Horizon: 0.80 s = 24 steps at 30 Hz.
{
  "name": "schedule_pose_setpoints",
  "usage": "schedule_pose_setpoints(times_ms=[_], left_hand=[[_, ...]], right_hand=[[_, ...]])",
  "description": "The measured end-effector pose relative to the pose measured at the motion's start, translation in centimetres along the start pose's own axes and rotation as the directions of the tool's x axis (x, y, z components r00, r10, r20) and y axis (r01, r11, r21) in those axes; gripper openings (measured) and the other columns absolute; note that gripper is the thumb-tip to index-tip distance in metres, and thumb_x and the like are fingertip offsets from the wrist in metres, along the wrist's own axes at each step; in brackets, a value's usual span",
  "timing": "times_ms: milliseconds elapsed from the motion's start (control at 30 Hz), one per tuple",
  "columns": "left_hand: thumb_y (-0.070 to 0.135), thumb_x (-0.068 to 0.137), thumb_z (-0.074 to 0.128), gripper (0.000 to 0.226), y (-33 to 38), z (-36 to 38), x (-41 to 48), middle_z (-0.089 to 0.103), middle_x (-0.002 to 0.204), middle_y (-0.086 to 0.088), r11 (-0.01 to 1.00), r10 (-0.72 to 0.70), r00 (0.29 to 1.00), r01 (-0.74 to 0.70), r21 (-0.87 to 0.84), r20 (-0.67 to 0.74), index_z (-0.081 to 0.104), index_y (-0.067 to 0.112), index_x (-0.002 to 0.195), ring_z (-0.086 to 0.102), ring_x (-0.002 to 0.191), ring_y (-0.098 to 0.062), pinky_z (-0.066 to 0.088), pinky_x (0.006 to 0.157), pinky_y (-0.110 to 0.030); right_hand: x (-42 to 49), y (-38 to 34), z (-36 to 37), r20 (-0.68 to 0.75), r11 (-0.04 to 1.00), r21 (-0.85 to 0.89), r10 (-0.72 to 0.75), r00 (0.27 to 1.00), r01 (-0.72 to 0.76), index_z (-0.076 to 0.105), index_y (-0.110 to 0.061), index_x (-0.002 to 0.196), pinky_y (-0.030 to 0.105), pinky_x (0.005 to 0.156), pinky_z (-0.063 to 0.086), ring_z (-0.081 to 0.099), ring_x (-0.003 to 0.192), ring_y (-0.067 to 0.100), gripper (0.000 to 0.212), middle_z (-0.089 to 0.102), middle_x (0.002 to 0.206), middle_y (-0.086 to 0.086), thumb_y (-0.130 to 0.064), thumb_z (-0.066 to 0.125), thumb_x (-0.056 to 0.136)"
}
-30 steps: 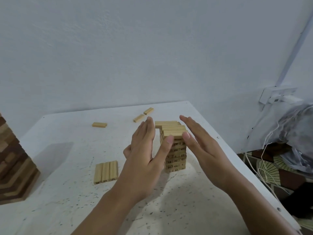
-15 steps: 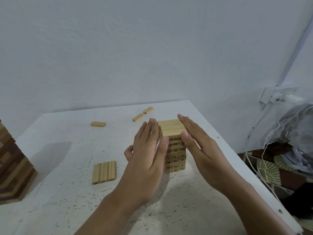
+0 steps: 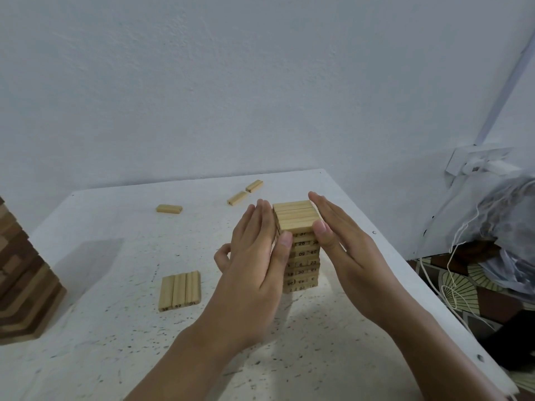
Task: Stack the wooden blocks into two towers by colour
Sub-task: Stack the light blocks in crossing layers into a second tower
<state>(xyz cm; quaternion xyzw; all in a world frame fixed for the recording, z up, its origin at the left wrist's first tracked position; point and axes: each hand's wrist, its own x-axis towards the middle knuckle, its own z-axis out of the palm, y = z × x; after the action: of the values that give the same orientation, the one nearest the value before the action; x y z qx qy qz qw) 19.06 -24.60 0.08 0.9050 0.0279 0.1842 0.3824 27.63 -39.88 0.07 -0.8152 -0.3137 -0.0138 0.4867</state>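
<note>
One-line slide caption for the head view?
Left hand and right hand press flat against the sides of the light wooden tower.

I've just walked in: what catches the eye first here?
A pale block tower stands on the table, with the left hand and right hand flat against its sides. Three blocks lie side by side to its left, and a darker striped tower stands at the left edge.

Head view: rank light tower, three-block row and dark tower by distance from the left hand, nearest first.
1. Light tower: pressed against the left hand, on its right side.
2. Three-block row: lying flat to the hand's left, apart from it.
3. Dark tower: at the far left edge of the view.
</note>
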Motion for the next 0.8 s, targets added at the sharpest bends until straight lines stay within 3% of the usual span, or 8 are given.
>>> schedule_pose_setpoints(times_ms=[133,200,267,333,433,533,633,800], left_hand=[[0.073,0.096,0.018,0.073,-0.6,-1.4,-1.1,-0.010,0.162,0.037,1.000,0.011,1.000,-0.011,0.007,0.030,-0.007,0.046,0.159,-0.020,0.140,0.023,-0.008,0.110,-0.016],[0.079,0.090,0.023,0.072,-1.4,-2.9,-1.8,-0.007,0.157,0.045,0.999,-0.006,1.000,0.005,0.032,0.019,-0.003,0.059,0.154,-0.013,0.142,0.023,-0.008,0.112,-0.018],[0.080,0.091,0.032,0.064,-2.5,-4.9,-2.5,0.007,0.155,0.048,0.999,0.004,1.000,-0.004,0.053,-0.001,0.012,0.067,0.150,0.003,0.144,0.021,0.005,0.123,-0.031],[0.071,0.096,0.044,0.052,-3.6,-6.8,-3.2,0.032,0.149,0.042,0.996,0.039,0.999,-0.035,0.085,-0.037,0.035,0.061,0.146,0.026,0.140,0.017,0.027,0.121,-0.036],[0.052,0.093,0.056,0.030,-5.0,-9.3,-5.0,0.057,0.124,0.028,0.992,0.048,0.995,-0.036,0.122,-0.093,0.060,0.048,0.123,0.051,0.122,0.007,0.042,0.096,-0.020],[0.042,0.092,0.061,0.016,-6.4,-11.3,-6.7,0.063,0.109,0.022,0.990,-0.008,0.994,0.023,0.137,-0.107,0.064,0.043,0.109,0.057,0.110,0.001,0.043,0.079,-0.014],[0.055,0.088,0.056,0.027,-7.9,-12.5,-7.7,0.060,0.110,0.024,0.981,-0.091,0.996,0.093,0.172,-0.023,0.059,0.049,0.114,0.056,0.109,0.003,0.050,0.080,-0.025],[0.057,0.088,0.057,0.039,-10.1,-13.2,-9.0,0.054,0.113,0.027,0.970,-0.109,0.991,0.088,0.227,0.083,0.053,0.048,0.126,0.051,0.110,0.008,0.044,0.083,-0.021]], right_hand=[[-0.7,-0.3,-0.1,-0.142,0.995,-0.083,-0.070,0.987,0.059,0.035,-0.045,0.151,0.012,0.114,0.016,0.016,0.144,-0.017,0.051,0.030,0.151,-0.038,-0.062,0.031,0.103],[-1.2,-0.5,-0.1,-0.273,0.986,-0.119,-0.146,0.951,0.117,0.051,-0.041,0.142,0.014,0.108,0.028,0.032,0.142,-0.005,0.043,0.043,0.142,-0.032,-0.054,0.036,0.103],[-1.6,-1.0,-0.2,-0.371,0.970,-0.153,-0.231,0.900,0.186,0.065,-0.032,0.128,0.017,0.099,0.038,0.048,0.130,0.008,0.036,0.056,0.128,-0.022,-0.046,0.042,0.103],[-2.2,-1.7,-0.1,-0.408,0.949,-0.191,-0.311,0.859,0.252,0.071,-0.022,0.113,0.012,0.089,0.040,0.057,0.114,0.012,0.030,0.064,0.114,-0.014,-0.036,0.047,0.102],[-3.6,-3.2,0.9,-0.377,0.900,-0.244,-0.432,0.820,0.362,0.071,-0.013,0.097,0.010,0.077,0.038,0.060,0.090,0.009,0.023,0.068,0.095,-0.004,-0.023,0.051,0.100],[-4.7,-4.4,2.7,-0.278,0.871,-0.202,-0.489,0.827,0.447,0.070,-0.009,0.092,0.012,0.070,0.039,0.057,0.078,0.006,0.018,0.066,0.083,-0.003,-0.017,0.055,0.098],[-5.1,-5.3,4.7,-0.172,0.878,-0.152,-0.475,0.863,0.453,0.072,-0.011,0.093,0.022,0.065,0.046,0.057,0.075,0.005,0.013,0.064,0.080,-0.009,-0.016,0.061,0.097],[-4.6,-6.0,7.9,-0.020,0.899,-0.107,-0.429,0.903,0.425,0.072,-0.014,0.092,0.033,0.064,0.050,0.063,0.081,0.012,0.012,0.068,0.087,-0.007,-0.017,0.062,0.098]])
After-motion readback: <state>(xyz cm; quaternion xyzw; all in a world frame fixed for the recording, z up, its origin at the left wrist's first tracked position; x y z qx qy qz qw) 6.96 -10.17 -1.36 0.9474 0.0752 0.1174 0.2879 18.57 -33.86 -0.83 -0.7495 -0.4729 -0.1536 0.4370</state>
